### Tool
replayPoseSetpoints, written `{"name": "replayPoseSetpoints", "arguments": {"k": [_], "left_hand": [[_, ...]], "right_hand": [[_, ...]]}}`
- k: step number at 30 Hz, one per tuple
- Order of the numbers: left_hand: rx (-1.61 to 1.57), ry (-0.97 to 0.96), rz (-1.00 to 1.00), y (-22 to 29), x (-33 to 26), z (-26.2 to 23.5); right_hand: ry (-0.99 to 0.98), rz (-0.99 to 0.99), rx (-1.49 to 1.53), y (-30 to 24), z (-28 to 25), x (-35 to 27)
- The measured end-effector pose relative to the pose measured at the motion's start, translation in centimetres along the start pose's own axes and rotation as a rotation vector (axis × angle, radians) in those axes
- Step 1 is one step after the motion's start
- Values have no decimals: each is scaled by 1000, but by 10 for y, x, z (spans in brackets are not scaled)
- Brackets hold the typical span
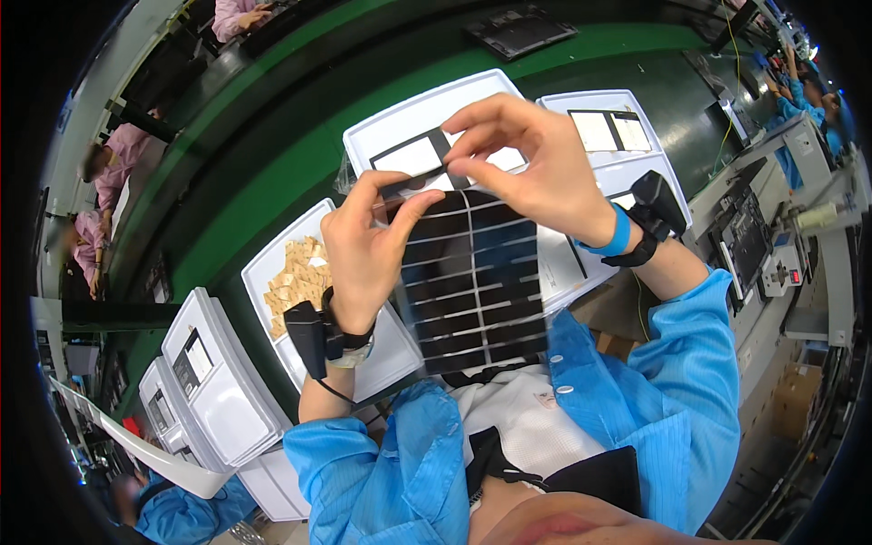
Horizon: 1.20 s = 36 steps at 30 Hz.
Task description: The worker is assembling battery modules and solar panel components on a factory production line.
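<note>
Pinching the top edge of this black, pale-lined sheet [445,277] between left thumb and fingers, my left hand [368,241] has it hanging just below both hands! My right hand [536,163] curls at that edge, thumb and forefinger nearly meeting, though I can't tell whether they grip it; left of my left hand, tan pieces [295,282] fill part of a white tray [256,282].

Bright middle, black corners, edges bowed near rim.

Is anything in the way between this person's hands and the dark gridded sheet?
Nothing visible is. The left hand pinches the upper edge of the dark sheet directly. The right hand is at that edge too; whether it grips the sheet is unclear. A white tray lies beyond, not in between.
</note>
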State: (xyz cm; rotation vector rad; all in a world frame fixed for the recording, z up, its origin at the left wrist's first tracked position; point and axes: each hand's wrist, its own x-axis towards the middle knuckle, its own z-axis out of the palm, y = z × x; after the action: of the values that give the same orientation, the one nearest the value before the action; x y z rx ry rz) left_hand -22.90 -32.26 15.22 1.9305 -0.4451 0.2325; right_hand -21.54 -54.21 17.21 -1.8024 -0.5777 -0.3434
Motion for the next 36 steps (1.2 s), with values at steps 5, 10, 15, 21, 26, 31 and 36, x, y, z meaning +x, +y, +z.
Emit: {"name": "replayPoseSetpoints", "arguments": {"k": [5,10,15,21,26,31,36], "left_hand": [[-287,-310,-116,-1,-22,-33],[-368,-212,-200,20,-29,-56],[331,-490,130,28,-38,19],[443,-377,232,-1,-59,47],[442,-397,270,5,-54,48],[564,-425,320,6,-53,52],[562,-410,301,4,-56,53]], "right_hand": [[-4,120,-37,-18,-63,-10],[-300,548,-106,0,-85,-52],[-387,693,-25,18,-76,-55],[-367,658,-43,23,-76,-59],[-377,637,-85,23,-76,-56],[-351,590,-129,24,-76,-57],[-324,491,-309,19,-71,-59]]}}
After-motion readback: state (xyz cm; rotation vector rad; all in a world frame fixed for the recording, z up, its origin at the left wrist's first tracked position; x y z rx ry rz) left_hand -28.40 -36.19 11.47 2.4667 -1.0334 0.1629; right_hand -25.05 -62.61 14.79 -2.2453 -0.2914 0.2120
